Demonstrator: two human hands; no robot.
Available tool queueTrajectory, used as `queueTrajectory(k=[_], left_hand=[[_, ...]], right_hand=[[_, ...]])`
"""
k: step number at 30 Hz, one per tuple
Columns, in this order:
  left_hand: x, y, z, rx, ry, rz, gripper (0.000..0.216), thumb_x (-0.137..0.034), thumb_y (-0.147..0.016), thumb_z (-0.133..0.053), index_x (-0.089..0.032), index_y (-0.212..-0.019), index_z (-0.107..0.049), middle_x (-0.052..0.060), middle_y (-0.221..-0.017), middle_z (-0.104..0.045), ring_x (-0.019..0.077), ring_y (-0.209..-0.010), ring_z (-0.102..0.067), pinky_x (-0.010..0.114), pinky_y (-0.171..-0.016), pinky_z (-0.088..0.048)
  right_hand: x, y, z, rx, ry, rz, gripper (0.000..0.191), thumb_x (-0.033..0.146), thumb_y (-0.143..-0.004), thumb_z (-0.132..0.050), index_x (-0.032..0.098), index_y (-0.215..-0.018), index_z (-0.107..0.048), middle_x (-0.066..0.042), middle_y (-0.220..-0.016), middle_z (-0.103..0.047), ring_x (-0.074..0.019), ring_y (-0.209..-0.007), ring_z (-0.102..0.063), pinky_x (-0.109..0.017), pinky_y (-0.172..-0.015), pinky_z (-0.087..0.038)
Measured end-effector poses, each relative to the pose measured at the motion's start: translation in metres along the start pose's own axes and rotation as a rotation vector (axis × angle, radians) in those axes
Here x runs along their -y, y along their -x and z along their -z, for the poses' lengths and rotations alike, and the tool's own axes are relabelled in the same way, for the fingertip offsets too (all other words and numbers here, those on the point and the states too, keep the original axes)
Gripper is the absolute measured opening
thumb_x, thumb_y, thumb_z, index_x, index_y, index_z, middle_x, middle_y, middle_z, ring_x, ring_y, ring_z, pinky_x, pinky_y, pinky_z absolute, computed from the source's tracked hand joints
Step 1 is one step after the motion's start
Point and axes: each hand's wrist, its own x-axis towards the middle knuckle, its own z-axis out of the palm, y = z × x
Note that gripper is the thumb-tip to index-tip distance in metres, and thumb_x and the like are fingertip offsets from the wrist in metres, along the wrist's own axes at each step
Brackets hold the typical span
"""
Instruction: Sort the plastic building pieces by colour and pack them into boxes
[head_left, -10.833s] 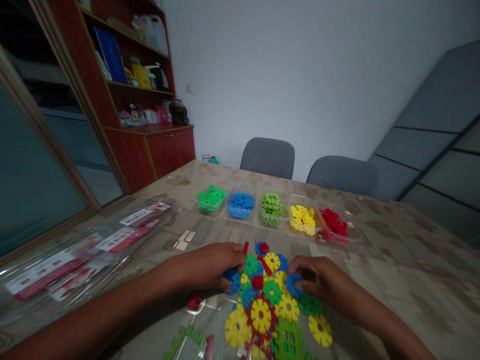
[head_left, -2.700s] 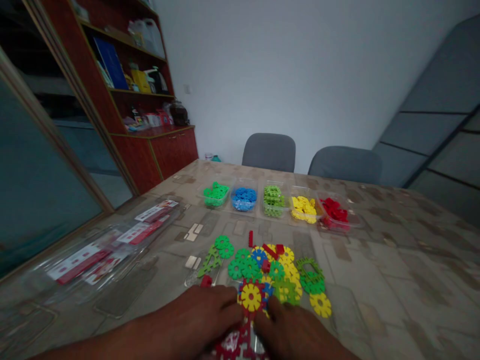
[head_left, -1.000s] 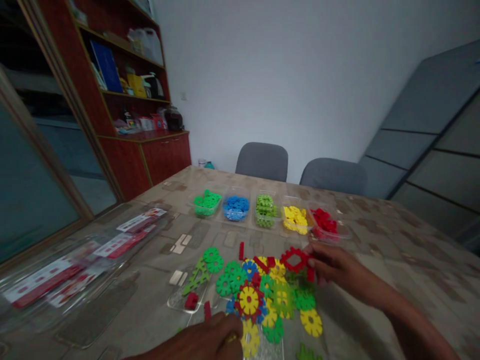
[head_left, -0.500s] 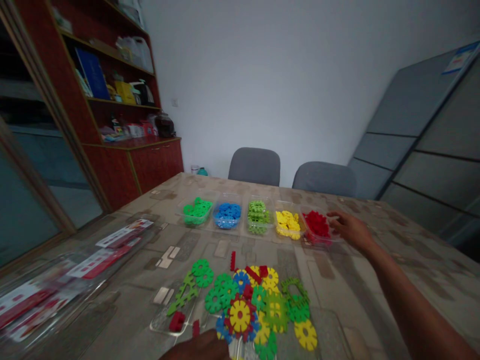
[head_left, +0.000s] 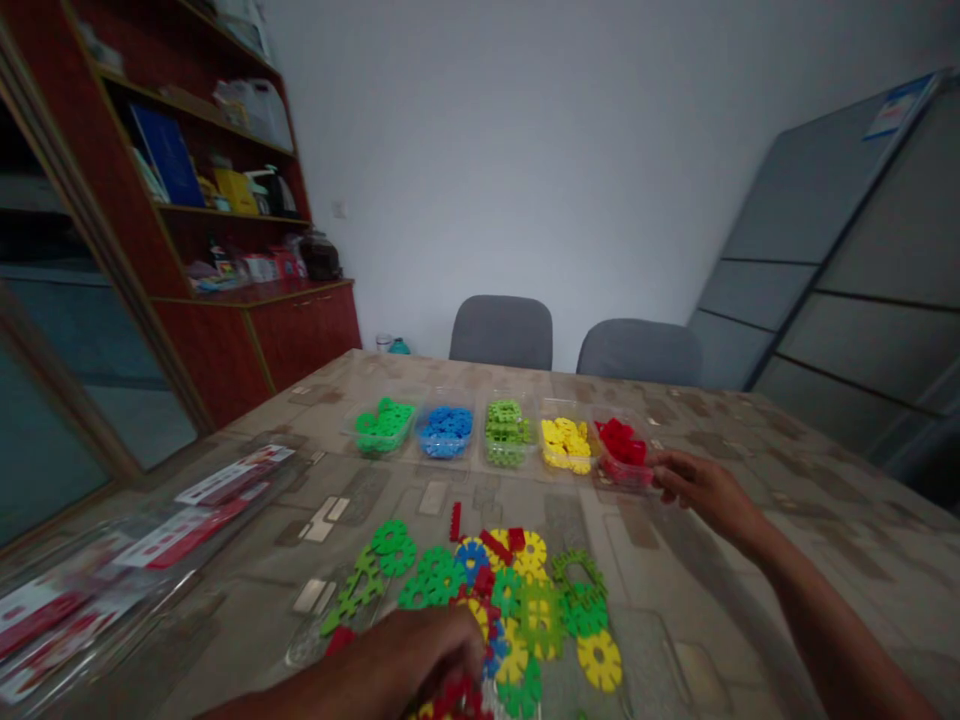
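Note:
My right hand (head_left: 697, 490) is at the near right corner of a clear plastic tub (head_left: 630, 478) of red pieces (head_left: 621, 440), its fingers and thumb pinching the tub's edge. Low in the view, my left hand (head_left: 431, 650) has curled fingers pointing down around red and yellow interlocking pieces (head_left: 454, 698), blurred and partly cut off. It covers part of a spread of toothed plastic discs, among them green discs (head_left: 435, 575), a yellow disc (head_left: 600, 660), a blue disc (head_left: 472, 560) and a lime green square (head_left: 541, 615).
More clear tubs stand in a row, with green (head_left: 384, 425), blue (head_left: 447, 432), lime (head_left: 507, 432) and yellow pieces (head_left: 566, 443). Flat packaging with red and white cards (head_left: 180, 535) lies at left. Two grey chairs (head_left: 501, 332) stand behind the table, a red-brown cabinet (head_left: 300, 335) at back left.
My left hand has moved up and further into view over the discs. My right hand has come lower and nearer along the red pieces' tub. The view has shifted slightly.

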Motion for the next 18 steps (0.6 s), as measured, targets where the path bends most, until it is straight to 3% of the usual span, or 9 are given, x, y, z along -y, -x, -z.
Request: queueTrajectory(k=[3,7,10,13,15,18], left_hand=[[-0.021,-0.039,0.020,-0.049,0.155,0.021,0.036,-0.018,-0.067,-0.076,-0.021,-0.092,-0.050,-0.004,-0.079,-0.054,0.0137,-0.071,-0.050,0.021,-0.057,-0.035],[-0.050,-0.129,0.039,-0.186,0.372,-0.141,0.044,-0.008,-0.060,-0.078,-0.018,-0.092,-0.050,-0.006,-0.074,-0.051,0.0109,-0.065,-0.050,0.018,-0.053,-0.038],[-0.069,-0.206,0.044,-0.251,0.427,-0.159,0.047,-0.009,-0.064,-0.080,-0.019,-0.098,-0.048,-0.006,-0.079,-0.052,0.0074,-0.055,-0.051,0.018,-0.049,-0.042],[-0.078,-0.269,0.045,-0.323,0.443,-0.138,0.046,-0.019,-0.072,-0.082,-0.017,-0.108,-0.052,-0.003,-0.086,-0.056,0.0091,-0.059,-0.055,0.022,-0.054,-0.048],[-0.077,-0.295,0.044,-0.311,0.445,-0.102,0.031,-0.028,-0.089,-0.069,-0.015,-0.114,-0.056,0.004,-0.099,-0.061,0.0151,-0.074,-0.062,0.030,-0.064,-0.055],[-0.065,-0.308,0.043,-0.264,0.449,-0.061,0.029,-0.031,-0.096,-0.058,-0.015,-0.121,-0.058,0.009,-0.117,-0.060,0.0224,-0.096,-0.063,0.041,-0.080,-0.056]], right_hand=[[0.001,-0.001,0.001,0.000,-0.038,0.005,0.035,0.049,-0.073,-0.055,0.019,-0.086,-0.068,-0.001,-0.063,-0.067,-0.0192,-0.055,-0.062,-0.028,-0.050,-0.044],[0.006,0.000,0.006,-0.023,-0.063,0.008,0.035,0.049,-0.073,-0.054,0.019,-0.085,-0.068,-0.001,-0.063,-0.067,-0.0188,-0.055,-0.062,-0.028,-0.051,-0.044],[0.006,0.001,0.010,-0.045,-0.067,0.004,0.038,0.049,-0.073,-0.053,0.018,-0.089,-0.068,-0.003,-0.066,-0.068,-0.0188,-0.055,-0.063,-0.028,-0.051,-0.045],[0.006,0.002,0.012,-0.060,-0.053,0.011,0.039,0.049,-0.074,-0.051,0.017,-0.090,-0.068,-0.003,-0.066,-0.069,-0.0189,-0.056,-0.064,-0.028,-0.052,-0.045],[0.005,0.002,0.014,-0.068,-0.035,0.020,0.040,0.048,-0.074,-0.050,0.017,-0.090,-0.069,-0.004,-0.067,-0.069,-0.0190,-0.056,-0.064,-0.029,-0.052,-0.047],[0.002,0.002,0.014,-0.072,0.001,0.033,0.040,0.048,-0.076,-0.048,0.017,-0.091,-0.069,-0.004,-0.068,-0.070,-0.0193,-0.056,-0.065,-0.029,-0.052,-0.048]])
